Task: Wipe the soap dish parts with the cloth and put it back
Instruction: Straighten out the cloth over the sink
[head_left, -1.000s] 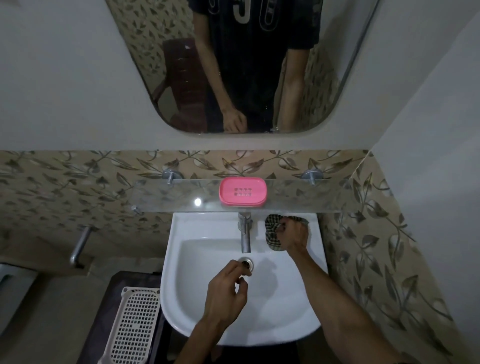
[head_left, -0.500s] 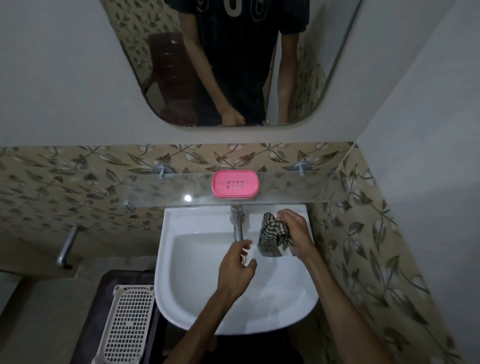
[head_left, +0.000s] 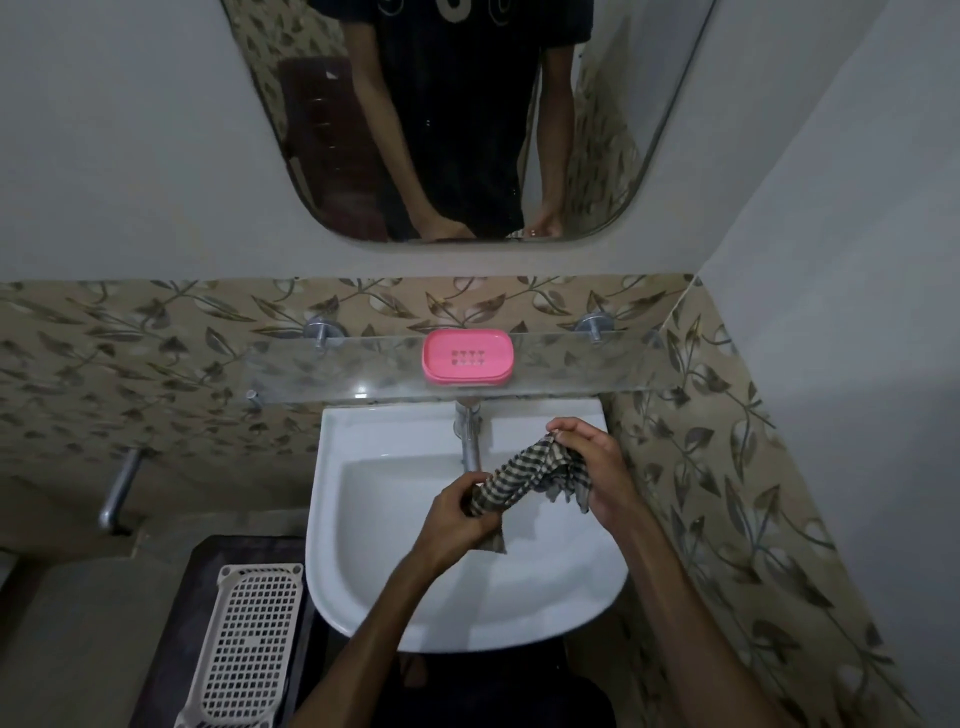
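Since the earlier frame the left hand (head_left: 457, 512) has come up from over the basin and taken hold of the checked cloth (head_left: 524, 480), which was then held by the right hand (head_left: 587, 467) alone. Now both grips are closed on the cloth: the left fingers curl round its lower end, the right fingers pinch the upper end, and the fabric stretches between them above the white sink (head_left: 363, 519), just right of the tap (head_left: 470, 441). The pink soap dish (head_left: 467, 357) sits untouched and assembled on the glass shelf (head_left: 311, 374), well apart from the hands. The step in hand looks like readying the cloth; it would go best if the person folds it into a flat pad with a clean face outward, so one hand can lift the dish while the other wipes. The shelf is glass and looks smooth, so the dish should be lifted straight up, not dragged. The room is a dim, narrow corner with leaf-patterned tiles, a mirror (head_left: 467, 119) above, and a white perforated basket (head_left: 244, 644) at the lower left.
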